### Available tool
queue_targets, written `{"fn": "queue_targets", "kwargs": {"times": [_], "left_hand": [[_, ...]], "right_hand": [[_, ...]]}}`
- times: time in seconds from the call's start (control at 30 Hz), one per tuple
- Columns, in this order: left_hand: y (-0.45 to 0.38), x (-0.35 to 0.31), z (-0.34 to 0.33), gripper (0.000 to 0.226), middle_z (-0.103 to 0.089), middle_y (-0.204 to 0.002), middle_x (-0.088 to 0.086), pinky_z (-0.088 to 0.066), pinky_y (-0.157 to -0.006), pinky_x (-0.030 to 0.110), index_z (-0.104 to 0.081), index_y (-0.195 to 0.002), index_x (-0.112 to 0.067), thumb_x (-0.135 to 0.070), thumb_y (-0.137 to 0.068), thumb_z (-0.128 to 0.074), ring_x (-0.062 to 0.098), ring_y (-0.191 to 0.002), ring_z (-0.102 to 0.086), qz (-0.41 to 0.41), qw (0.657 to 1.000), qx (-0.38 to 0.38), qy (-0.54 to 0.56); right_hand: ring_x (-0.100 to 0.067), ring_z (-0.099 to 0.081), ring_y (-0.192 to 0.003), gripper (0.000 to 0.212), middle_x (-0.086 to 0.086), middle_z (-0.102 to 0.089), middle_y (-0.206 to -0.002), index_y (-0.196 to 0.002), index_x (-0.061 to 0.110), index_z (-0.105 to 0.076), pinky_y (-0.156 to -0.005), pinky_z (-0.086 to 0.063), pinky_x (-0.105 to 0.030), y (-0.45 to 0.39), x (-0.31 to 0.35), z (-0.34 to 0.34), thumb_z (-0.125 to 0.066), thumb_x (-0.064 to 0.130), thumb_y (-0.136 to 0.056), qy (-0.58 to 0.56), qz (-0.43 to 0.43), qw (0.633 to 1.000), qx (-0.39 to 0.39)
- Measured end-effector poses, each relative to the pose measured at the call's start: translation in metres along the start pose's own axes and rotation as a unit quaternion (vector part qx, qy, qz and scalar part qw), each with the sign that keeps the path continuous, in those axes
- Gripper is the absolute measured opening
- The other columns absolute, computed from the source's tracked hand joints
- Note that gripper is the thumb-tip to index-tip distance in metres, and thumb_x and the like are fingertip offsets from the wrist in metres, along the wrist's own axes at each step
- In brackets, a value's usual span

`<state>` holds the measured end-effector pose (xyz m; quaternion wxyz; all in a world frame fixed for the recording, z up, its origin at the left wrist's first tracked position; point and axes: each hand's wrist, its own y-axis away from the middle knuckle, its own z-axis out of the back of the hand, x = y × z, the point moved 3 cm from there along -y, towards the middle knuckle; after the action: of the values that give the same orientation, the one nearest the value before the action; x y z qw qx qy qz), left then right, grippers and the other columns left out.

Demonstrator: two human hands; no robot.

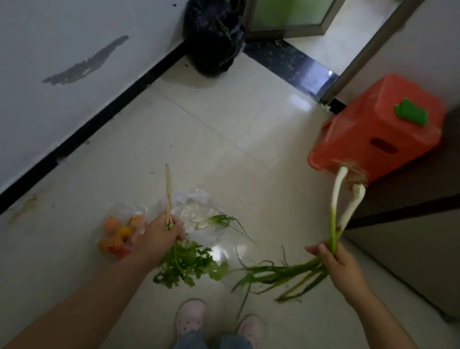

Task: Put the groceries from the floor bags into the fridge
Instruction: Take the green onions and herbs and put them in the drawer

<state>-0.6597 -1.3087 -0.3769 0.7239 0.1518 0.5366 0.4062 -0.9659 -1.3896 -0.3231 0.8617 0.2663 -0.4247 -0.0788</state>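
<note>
Gripping herbs in left hand, scallions in right hand, both fists closed, above floor bags. Keeping limp leaves from dragging; turning right toward fridge; freeing one hand for its door.

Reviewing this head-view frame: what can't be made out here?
- Fridge: cut off by the right edge; door state unclear.
- Orange produce bag: partly behind the left hand; type and count unclear.
- Scallions in the right hand: root ends motion-blurred.
- Black bag: contents hidden, dim.
</note>
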Motion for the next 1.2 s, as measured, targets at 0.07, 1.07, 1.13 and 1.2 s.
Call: {"fn": "queue_targets", "kwargs": {"times": [0.07,1.07,1.13,1.2], "left_hand": [[0.009,-0.001,-0.003,0.027,-0.053,-0.062,-0.001,-0.042,-0.061,0.016,-0.047,-0.069,-0.012,-0.006,-0.095,-0.047,0.007,-0.061,-0.048,-0.016,1.0,0.004,0.012],[0.123,-0.074,-0.229,0.02,-0.061,-0.06,0.007,-0.03,-0.037,0.016,-0.052,-0.095,0.0,-0.017,-0.089,-0.061,0.01,-0.034,-0.037,0.039,0.895,0.286,-0.342],[0.126,-0.051,-0.23,0.036,-0.068,-0.083,0.014,-0.033,-0.04,0.018,-0.052,-0.116,0.003,-0.023,-0.091,-0.059,0.008,-0.029,-0.042,0.057,0.884,0.301,-0.353],[0.121,-0.031,-0.228,0.052,-0.066,-0.1,0.016,-0.036,-0.046,0.02,-0.045,-0.129,0.004,-0.029,-0.092,-0.057,0.009,-0.045,-0.054,0.086,0.884,0.302,-0.345]], "right_hand": [[-0.02,-0.059,-0.092,0.025,-0.004,-0.063,-0.092,-0.078,0.022,-0.056,-0.085,-0.041,-0.031,0.011,-0.005,0.003,-0.042,0.01,-0.095,0.001,-0.003,1.0,0.01],[-0.009,-0.034,-0.025,0.06,0.007,-0.027,-0.026,-0.033,0.023,-0.037,-0.046,-0.05,-0.017,0.116,-0.104,0.164,-0.089,0.053,-0.029,-0.565,0.066,0.822,-0.037],[-0.008,-0.032,-0.023,0.075,0.002,-0.012,-0.03,-0.038,0.022,-0.022,-0.044,-0.046,-0.014,0.105,-0.104,0.15,-0.088,0.054,-0.029,-0.564,0.053,0.824,-0.015],[-0.007,-0.031,-0.021,0.082,-0.003,-0.007,-0.037,-0.044,0.019,-0.016,-0.043,-0.043,-0.013,0.092,-0.104,0.131,-0.088,0.055,-0.029,-0.566,0.04,0.823,0.012]]}}
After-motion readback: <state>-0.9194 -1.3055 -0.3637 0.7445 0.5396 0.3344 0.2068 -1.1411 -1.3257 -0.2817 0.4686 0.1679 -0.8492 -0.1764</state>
